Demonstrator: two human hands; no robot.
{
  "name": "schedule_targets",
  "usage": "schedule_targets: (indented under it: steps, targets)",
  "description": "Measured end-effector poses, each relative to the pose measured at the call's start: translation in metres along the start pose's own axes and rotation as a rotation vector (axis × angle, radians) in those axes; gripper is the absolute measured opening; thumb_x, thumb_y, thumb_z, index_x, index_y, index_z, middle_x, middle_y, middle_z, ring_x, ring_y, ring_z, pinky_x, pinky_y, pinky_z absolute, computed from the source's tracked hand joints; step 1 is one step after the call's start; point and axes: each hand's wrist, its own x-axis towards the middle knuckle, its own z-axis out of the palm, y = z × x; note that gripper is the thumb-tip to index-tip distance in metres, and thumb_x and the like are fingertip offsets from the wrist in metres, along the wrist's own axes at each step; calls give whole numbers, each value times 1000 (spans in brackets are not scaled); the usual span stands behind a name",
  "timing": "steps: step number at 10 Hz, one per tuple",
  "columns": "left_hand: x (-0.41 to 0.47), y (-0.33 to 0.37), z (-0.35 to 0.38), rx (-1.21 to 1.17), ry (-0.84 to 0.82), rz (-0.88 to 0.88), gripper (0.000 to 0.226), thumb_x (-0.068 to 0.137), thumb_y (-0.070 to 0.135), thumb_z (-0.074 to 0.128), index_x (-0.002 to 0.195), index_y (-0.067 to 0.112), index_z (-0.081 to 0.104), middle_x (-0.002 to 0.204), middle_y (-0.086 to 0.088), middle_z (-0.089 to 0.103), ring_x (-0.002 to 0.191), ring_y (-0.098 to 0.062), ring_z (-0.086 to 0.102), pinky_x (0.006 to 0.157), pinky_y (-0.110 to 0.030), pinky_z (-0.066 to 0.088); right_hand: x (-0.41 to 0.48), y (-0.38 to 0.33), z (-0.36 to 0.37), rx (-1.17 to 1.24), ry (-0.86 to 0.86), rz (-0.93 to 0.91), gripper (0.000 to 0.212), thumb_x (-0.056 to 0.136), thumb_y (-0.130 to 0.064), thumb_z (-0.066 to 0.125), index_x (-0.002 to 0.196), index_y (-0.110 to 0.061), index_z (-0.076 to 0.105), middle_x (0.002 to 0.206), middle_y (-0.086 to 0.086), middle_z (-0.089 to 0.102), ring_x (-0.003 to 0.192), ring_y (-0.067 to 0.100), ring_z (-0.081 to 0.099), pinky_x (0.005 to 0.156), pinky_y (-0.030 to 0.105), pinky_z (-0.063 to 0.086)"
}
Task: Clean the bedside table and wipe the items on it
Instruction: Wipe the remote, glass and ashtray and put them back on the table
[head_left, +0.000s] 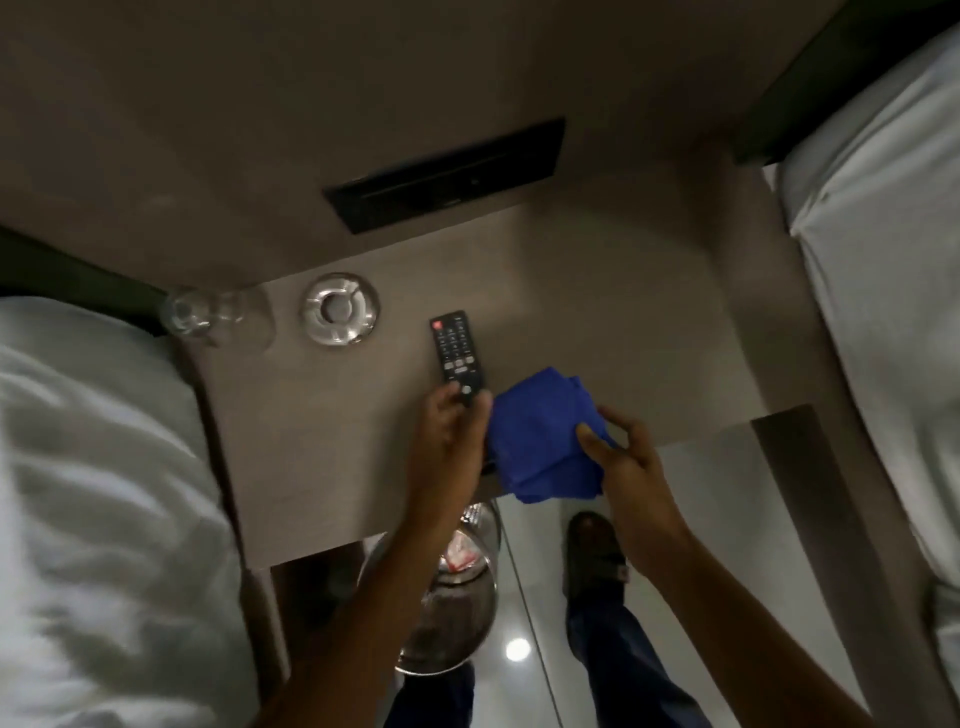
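Observation:
A black remote control (457, 353) points away from me over the brown bedside table (322, 447). My left hand (449, 441) grips its near end. A crumpled blue cloth (545, 441) sits just right of the remote at the table's front edge, pinched by my right hand (618, 457) at its right side. A round glass ashtray (338, 309) stands at the back of the table, with two clear drinking glasses (202, 314) to its left in the back left corner.
White bedding (93, 493) borders the table on the left and another white bed (883, 260) on the right. A black switch panel (447, 174) is set in the wall behind. A metal bin (452, 597) stands on the glossy floor below, near my foot (592, 551).

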Motion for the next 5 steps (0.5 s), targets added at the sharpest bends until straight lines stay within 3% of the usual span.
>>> schedule_targets:
  steps: [1,2,3,4,5]
  targets:
    - [-30,2,57,-114,-166,-39,65,85,33,74,139,33,38,116,14,64,100,-4,68,82,-29,58,18,-17,-46,-56,-54,-78,42,89,-14,63,125,-27,46,109,2,67,85,10,71,64,23,58]
    - [-40,4,115,59,-69,101,37,87,13,71,118,17,52,93,9,62,81,-14,65,76,-32,55,35,-31,-91,-433,-39,-283,35,90,-2,57,110,-30,49,103,6,66,85,17,69,65,32,58]
    - [-50,12,185,205,-119,177,18,93,16,63,109,8,62,107,-3,66,95,-19,60,87,-30,48,55,-46,-139,-806,158,-433,23,86,3,53,91,-18,62,102,8,63,80,24,59,67,33,46]
    - [-52,26,241,297,-286,237,31,100,21,53,129,12,60,133,-12,59,118,-24,57,89,-20,41,71,-64,-182,-866,354,-513,20,88,-3,53,92,-15,68,104,11,58,81,21,56,74,27,40]
    - [-37,29,276,417,-436,300,44,102,20,47,145,14,44,154,-16,35,138,-29,41,111,-33,37,92,-78,-208,-962,367,-490,25,91,-5,50,111,-7,65,123,19,52,106,32,55,85,21,35]
